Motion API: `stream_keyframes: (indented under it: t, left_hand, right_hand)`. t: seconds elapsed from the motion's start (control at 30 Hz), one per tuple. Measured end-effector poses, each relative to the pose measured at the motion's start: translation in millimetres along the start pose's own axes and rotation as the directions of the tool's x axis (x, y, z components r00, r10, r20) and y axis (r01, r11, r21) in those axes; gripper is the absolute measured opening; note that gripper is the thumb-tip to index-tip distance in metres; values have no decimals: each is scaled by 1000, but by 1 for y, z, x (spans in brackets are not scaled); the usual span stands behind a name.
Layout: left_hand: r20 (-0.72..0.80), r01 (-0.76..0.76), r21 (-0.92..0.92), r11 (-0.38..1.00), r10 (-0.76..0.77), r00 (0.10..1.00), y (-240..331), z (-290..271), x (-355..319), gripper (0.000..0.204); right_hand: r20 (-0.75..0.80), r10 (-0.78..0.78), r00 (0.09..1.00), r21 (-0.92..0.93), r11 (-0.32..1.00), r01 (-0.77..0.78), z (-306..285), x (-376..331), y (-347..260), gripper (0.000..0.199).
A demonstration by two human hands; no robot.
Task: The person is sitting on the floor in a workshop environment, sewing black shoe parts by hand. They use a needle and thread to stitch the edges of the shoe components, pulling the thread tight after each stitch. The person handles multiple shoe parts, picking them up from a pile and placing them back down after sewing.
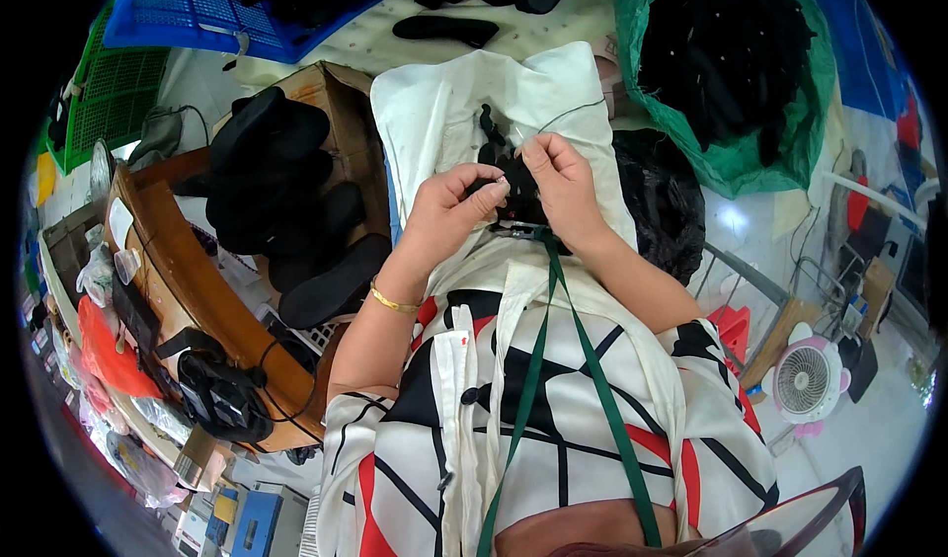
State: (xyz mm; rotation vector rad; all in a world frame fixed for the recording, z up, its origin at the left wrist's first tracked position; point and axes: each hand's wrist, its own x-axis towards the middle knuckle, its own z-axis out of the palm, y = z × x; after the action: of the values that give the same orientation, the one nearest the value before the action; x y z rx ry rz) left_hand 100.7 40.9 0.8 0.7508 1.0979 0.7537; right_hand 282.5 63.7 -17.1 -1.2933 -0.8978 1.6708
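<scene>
A white cloth (425, 93) is spread over my lap, with a small dark, crumpled piece of black material (525, 199) on it. My left hand (449, 216) is closed, its thumb and forefinger pinching an edge of this black piece. Just to the right and slightly farther away, my right hand (565, 190) is closed in a pinch too. What its fingertips hold is too small to make out. A thin dark line, perhaps a thread, curves from near the right fingers across the cloth. A green strap (533, 359) hangs from my neck down to the black piece.
Black, sole-shaped soft pieces (267, 152) are heaped by a cardboard box (341, 113) at left. A green sack (731, 167) of black pieces stands at far right, a blue crate (188, 14) at far left. A wooden table (188, 261) and small fan (805, 379) flank me.
</scene>
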Motion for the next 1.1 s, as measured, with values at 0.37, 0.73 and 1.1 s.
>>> stream_keyframes:
  t: [0.37,0.73,1.1]
  left_hand:
    - [33,-330,541,773,373,927,2,-9,-11,20]
    - [309,-608,733,305,648,697,27,-4,-13,30]
    - [319,-610,735,296,643,696,30,-2,-17,32]
  right_hand:
    - [295,21,955,-217,975,45,-27,-1,-43,15]
    - [669,134,731,-548,753,364,-42,4,-80,18]
    - [704,103,703,-500,774,387,-45,4,-74,22]
